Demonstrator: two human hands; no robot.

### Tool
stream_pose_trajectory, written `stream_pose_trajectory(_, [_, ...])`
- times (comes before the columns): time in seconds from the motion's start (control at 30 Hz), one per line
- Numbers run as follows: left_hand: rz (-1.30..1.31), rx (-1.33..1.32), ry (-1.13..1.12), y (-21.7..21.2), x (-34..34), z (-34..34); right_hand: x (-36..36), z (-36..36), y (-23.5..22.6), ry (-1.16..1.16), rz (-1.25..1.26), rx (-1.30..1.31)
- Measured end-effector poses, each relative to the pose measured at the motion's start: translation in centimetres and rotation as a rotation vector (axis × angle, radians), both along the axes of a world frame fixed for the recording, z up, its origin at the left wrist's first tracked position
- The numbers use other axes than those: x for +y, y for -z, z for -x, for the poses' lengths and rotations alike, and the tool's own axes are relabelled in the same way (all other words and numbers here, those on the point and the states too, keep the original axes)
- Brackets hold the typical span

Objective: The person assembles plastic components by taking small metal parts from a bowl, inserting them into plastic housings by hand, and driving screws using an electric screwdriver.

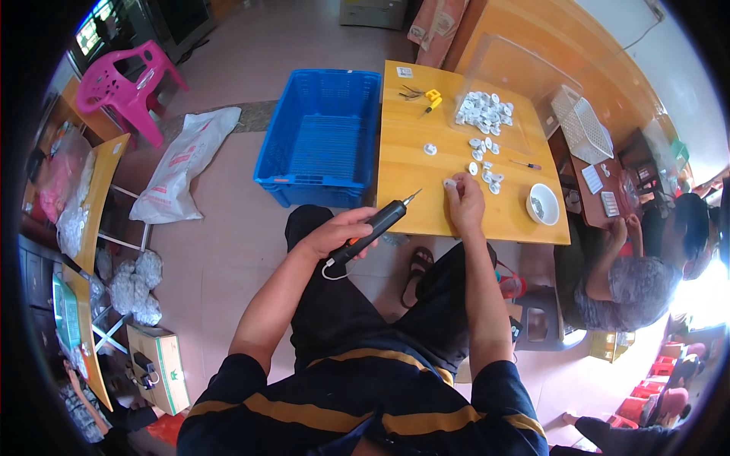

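My left hand [334, 234] is wrapped round a black electric screwdriver [389, 217], its metal bit pointing up and right, just off the table's near left corner. A white cable loops from its lower end. Over the near edge of the yellow wooden table [414, 171], my right hand [468, 207] pinches a small white part [449, 183], mostly covered by the fingers. Beyond it several loose white round plastic parts [495, 182] are scattered, and one white round part [430, 149] lies alone to the left. A white bowl [553, 192] with small grey pieces stands to the right.
A clear plastic bin [525, 61] holds a heap of white parts [484, 112]. Yellow-handled pliers [433, 96] and a thin screwdriver [526, 164] lie on the table. Left of it stands a blue crate [275, 152]. A white sack [186, 163] rests on the floor. Another person [635, 277] sits at right.
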State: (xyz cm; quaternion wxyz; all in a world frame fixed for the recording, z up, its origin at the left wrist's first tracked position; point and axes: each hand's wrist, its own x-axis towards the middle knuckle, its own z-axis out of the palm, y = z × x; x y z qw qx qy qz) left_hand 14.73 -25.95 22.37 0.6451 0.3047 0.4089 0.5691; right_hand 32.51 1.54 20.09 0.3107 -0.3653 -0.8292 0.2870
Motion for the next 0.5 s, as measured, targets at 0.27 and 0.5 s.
stream_pose_trajectory(0.27, [-0.025, 0.344, -0.079, -2.7, 3.2, -3.1, 1.4, -0.9, 2.4, -0.031, 0.083, 0.371])
stream_pose_trajectory(0.5, [-0.021, 0.789, -0.15, -2.1, 8.1, -5.1, 1.5, -0.8, 2.6, -0.093, 0.496, 0.7])
